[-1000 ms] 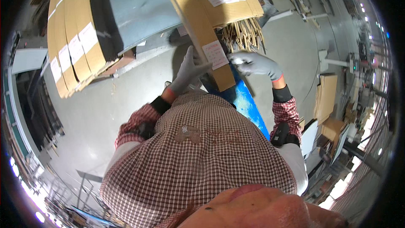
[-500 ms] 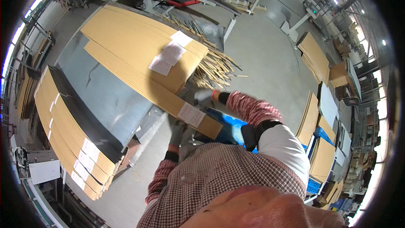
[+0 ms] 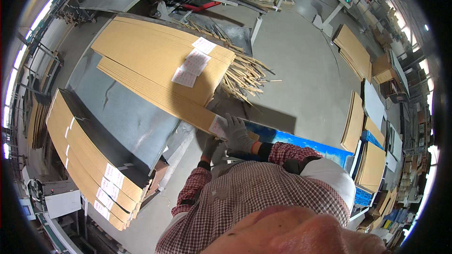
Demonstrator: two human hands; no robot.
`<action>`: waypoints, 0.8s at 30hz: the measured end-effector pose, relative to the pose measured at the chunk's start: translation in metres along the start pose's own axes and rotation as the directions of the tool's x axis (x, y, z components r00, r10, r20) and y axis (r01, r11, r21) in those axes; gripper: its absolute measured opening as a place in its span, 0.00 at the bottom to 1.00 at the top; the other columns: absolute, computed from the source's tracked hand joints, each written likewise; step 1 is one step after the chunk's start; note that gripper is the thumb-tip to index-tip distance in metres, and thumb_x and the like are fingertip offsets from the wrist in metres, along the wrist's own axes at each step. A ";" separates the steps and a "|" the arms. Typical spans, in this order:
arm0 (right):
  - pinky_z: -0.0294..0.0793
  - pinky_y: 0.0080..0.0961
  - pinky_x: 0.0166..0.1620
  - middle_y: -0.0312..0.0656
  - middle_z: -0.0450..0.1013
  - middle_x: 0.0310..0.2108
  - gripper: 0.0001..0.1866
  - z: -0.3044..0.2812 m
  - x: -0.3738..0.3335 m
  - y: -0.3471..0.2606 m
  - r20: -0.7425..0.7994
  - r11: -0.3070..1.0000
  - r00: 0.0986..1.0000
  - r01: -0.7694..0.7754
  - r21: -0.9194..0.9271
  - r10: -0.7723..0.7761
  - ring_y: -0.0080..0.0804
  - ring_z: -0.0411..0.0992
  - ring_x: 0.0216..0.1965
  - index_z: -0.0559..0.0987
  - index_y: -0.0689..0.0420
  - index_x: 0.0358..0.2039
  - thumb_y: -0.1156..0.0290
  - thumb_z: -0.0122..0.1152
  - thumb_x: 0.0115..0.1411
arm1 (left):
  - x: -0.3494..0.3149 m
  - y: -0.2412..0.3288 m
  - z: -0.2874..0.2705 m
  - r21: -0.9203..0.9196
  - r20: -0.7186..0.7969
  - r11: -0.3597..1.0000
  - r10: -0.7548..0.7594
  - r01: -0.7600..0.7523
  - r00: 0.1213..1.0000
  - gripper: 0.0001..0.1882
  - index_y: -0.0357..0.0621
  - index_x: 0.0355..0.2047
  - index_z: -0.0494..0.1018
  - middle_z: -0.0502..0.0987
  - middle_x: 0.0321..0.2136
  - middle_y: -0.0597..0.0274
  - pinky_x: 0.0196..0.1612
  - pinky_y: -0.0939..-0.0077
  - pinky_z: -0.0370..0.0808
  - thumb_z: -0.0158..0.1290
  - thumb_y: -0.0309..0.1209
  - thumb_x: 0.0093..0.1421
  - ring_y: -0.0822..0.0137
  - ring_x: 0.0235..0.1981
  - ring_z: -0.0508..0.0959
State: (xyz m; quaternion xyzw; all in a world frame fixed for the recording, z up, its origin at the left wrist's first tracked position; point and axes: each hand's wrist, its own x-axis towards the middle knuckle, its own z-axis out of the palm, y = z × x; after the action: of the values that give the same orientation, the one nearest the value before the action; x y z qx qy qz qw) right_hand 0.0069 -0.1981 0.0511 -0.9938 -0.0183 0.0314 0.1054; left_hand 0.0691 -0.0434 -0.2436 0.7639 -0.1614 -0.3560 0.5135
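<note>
Grey metal bench (image 3: 127, 113) carries cardboard sheets (image 3: 155, 61); right hand (image 3: 237, 134) fingers flat on their near end, left hand (image 3: 210, 146) gripping beneath; push evenly, keeping edges square.

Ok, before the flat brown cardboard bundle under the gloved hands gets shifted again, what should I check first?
1. Right hand in grey glove lies flat on the near end of the flat brown cardboard bundle: ok.
2. Left hand in dark glove grips under the same end: cannot tell, mostly hidden.
3. Bundle squared up: not ok, lower sheets stick out past the upper ones.
4. White paper labels lie face up on top: ok.
5. Loose wooden strips poke out beside the bundle's end: not ok, could snag.
6. Grey metal table under the bundle carries its far part: ok.
</note>
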 end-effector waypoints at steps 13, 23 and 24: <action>0.70 0.30 0.45 0.47 0.69 0.40 0.30 -0.009 0.034 0.085 0.140 -0.093 0.983 -0.129 0.987 0.122 0.38 0.69 0.44 0.70 0.64 0.42 0.62 0.71 0.42 | -0.046 0.274 -0.011 0.402 -0.375 0.838 0.518 -0.368 0.769 0.19 0.43 0.28 0.73 0.76 0.24 0.54 0.31 0.63 0.72 0.57 0.47 0.49 0.54 0.28 0.76; 0.71 0.40 0.34 0.52 0.74 0.28 0.14 -0.035 0.128 0.096 0.575 0.832 0.612 0.483 0.271 -0.543 0.47 0.73 0.29 0.74 0.59 0.34 0.64 0.53 0.51 | -0.053 0.260 0.003 0.531 -0.518 0.781 0.607 -0.330 0.602 0.12 0.50 0.34 0.74 0.76 0.27 0.56 0.35 0.61 0.72 0.55 0.38 0.50 0.56 0.33 0.77; 0.69 0.41 0.33 0.51 0.74 0.27 0.12 -0.045 0.127 0.085 0.571 0.770 0.534 0.549 0.325 -0.623 0.47 0.72 0.29 0.74 0.60 0.32 0.66 0.50 0.52 | -0.060 0.255 0.002 0.524 -0.444 0.815 0.509 -0.247 0.738 0.11 0.49 0.34 0.74 0.77 0.26 0.56 0.34 0.61 0.72 0.54 0.38 0.51 0.55 0.31 0.77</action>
State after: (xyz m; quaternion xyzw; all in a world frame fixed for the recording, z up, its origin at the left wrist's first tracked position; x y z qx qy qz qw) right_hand 0.1393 -0.2853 0.0693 -0.8462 -0.3840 0.3380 0.1489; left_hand 0.0563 -0.1151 0.0078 0.8769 -0.2321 0.0465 0.4183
